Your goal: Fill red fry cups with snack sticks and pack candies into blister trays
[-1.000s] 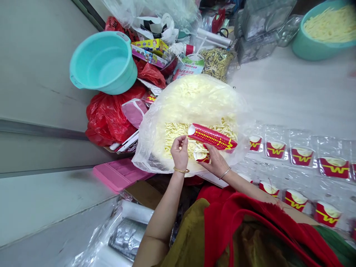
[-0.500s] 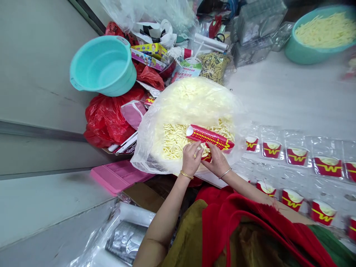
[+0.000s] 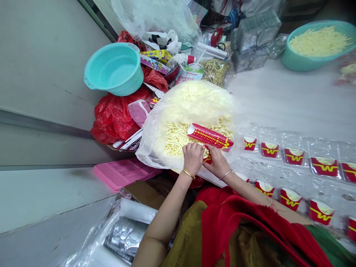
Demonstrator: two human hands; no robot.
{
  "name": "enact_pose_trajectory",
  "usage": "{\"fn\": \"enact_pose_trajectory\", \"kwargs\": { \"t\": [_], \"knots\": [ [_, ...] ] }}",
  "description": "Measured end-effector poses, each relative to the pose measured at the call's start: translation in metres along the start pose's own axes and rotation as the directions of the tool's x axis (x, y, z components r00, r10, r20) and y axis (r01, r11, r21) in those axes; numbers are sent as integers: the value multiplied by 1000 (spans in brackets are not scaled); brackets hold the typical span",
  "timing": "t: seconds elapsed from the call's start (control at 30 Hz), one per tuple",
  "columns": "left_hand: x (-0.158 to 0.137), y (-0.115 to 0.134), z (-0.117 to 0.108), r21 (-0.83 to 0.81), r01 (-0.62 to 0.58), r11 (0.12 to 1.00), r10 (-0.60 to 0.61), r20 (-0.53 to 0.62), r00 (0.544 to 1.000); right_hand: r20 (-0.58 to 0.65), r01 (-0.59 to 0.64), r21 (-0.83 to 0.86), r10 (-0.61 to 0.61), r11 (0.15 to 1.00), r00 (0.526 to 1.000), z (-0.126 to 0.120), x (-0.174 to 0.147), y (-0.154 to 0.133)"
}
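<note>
At the far left, a turquoise basin (image 3: 112,70) stands with a red plastic bag (image 3: 114,120) just below it in view, and lower down lies a pink compartment tray (image 3: 126,173). To the right of these, a large translucent plastic bag (image 3: 147,144) lies open around a heap of pale, fry-like sticks (image 3: 176,139). The person's left hand (image 3: 193,158), a gold bangle at its wrist, is curled with fingers bent at the left side of a small red carton (image 3: 208,159); whether it pinches a stick cannot be told. A nested stack of red cartons (image 3: 210,136) slants across the heap just beyond both hands. The small carton is near the bag's front edge, gripped by the person's right hand (image 3: 218,161), which wears a silver bracelet. Farther right, filled red cartons in clear pouches (image 3: 294,155) form a row on the white table (image 3: 278,100), with a nearer row of cartons (image 3: 290,200) below. Beyond, at the upper right, stands a turquoise tub (image 3: 302,63) heaped with similar sticks.
</note>
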State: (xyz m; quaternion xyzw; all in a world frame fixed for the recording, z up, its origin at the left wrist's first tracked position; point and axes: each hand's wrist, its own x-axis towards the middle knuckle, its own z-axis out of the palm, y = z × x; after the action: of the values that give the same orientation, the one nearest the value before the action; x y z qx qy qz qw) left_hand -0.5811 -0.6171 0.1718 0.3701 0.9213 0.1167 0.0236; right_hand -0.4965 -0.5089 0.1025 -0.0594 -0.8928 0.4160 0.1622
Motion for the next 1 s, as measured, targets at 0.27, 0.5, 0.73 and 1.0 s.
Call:
{"fn": "enact_pose_trajectory", "kwargs": {
  "t": [0.27, 0.5, 0.73, 1.0],
  "knots": [
    [-33, 39, 4, -217, -15, 976, 15, -1, 1000, -68, 25, -60, -29, 998, 997, -13, -20, -1],
    [-24, 76, 32, -483, -96, 870, 123, 25, 992, -184, -123, -21, 117, 992, 976, -39, -56, 18],
    [-23, 141, 69, -484, -335, 808, 366, -31, 930, -285, -292, -24, 274, 956, 919, -92, -106, 46],
    [-29, 325, 127, -543, -407, 735, 533, 91, 841, -553, -501, -24, 406, 865, 728, -213, -223, 116]
  ]
}}
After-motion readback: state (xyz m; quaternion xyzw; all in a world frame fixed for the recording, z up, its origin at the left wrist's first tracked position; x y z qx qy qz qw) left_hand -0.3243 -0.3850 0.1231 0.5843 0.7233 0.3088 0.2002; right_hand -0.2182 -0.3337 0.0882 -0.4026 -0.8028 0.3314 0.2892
